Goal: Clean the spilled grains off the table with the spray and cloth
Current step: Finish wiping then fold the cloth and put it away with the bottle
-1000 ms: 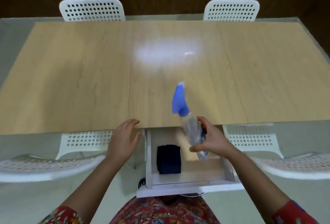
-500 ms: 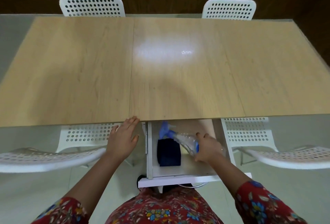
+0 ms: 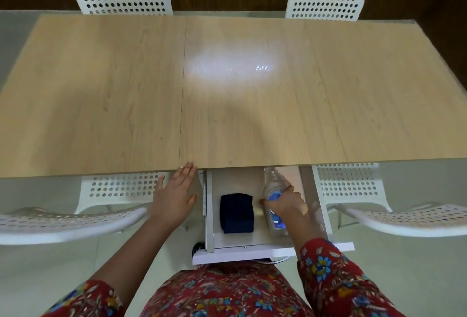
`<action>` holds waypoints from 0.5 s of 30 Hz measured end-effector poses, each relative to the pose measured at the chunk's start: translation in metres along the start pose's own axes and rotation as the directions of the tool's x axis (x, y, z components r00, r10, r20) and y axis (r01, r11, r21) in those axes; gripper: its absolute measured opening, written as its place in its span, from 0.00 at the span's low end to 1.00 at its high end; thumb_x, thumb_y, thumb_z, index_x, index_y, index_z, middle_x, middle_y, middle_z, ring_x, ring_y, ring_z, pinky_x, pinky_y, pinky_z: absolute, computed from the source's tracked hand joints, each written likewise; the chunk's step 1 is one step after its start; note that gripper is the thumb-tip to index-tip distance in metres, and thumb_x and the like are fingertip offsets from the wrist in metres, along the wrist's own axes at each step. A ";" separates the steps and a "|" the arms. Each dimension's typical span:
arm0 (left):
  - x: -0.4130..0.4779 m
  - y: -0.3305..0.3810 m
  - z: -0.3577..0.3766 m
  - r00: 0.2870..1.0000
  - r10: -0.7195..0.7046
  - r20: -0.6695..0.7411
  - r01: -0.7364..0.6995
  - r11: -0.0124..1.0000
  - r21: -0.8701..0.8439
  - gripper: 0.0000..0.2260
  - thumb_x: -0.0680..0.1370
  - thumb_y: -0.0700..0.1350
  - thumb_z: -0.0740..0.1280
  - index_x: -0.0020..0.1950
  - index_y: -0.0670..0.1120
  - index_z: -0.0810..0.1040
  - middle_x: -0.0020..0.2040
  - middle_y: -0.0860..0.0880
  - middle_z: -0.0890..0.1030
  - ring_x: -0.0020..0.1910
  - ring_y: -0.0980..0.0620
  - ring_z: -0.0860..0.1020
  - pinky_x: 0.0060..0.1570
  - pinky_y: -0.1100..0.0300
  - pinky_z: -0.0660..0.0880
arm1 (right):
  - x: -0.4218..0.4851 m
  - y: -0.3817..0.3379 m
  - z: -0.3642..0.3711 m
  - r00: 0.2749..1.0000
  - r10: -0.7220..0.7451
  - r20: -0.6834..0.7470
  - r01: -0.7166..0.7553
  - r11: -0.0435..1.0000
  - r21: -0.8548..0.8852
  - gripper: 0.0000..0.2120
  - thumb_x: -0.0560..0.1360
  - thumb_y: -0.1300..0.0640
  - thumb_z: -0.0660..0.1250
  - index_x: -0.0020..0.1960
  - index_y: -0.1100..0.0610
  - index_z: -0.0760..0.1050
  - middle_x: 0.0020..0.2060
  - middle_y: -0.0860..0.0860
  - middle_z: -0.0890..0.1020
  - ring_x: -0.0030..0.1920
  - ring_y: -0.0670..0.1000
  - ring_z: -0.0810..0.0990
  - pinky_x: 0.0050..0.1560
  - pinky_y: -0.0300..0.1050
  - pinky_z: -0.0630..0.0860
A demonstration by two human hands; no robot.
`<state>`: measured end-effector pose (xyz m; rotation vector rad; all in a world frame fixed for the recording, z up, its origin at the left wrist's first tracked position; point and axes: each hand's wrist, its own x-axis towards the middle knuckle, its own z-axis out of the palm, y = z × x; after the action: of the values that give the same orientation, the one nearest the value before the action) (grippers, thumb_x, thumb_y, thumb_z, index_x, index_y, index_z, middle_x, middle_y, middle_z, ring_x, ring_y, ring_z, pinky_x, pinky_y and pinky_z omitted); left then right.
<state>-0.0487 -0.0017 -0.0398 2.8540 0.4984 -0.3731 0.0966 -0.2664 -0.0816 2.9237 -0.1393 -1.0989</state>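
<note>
Head view, the only one: right hand [image 3: 284, 203] has its fingers curled over the spray bottle [image 3: 274, 181], which lies on its side along the right side of the open drawer [image 3: 252, 256]. Its far end almost reaches under the table [image 3: 252, 114] edge. The cloth [image 3: 236, 213], dark and folded, lies in the left half of the same drawer, just beside the bottle, with a bare strip between them. Left hand [image 3: 174, 195] is flat with fingers straight, holding nothing, fingertips at the table edge just left of the drawer.

No grains visible on the tabletop, only a glare patch [image 3: 232, 68], so my read is tools being stowed, not fetched (can't prove it from here).

Risks:
- Bottle on its side: nozzle seep would wet the drawer floor, then the cloth.
- Round body can roll into the cloth once the hand lets go.
- Far end near the table edge: can snag if the drawer is pushed crooked.
- Left fingers beside the drawer rail: pinch point when it closes.
</note>
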 end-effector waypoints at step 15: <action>-0.007 0.001 0.006 0.997 0.023 -0.069 -0.025 0.999 -0.035 0.35 0.79 0.50 0.64 0.80 0.51 0.47 0.78 0.57 0.43 0.77 0.57 0.49 0.72 0.42 0.53 | -0.079 0.043 -0.020 0.918 -0.366 -0.155 0.396 0.871 0.290 0.13 0.76 0.40 0.65 0.55 0.46 0.75 0.47 0.46 0.82 0.47 0.48 0.81 0.48 0.47 0.77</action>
<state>-0.0563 -0.0059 -0.0431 2.8434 0.4777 -0.2603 0.0471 -0.3024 -0.0125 3.3898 0.3116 -1.0541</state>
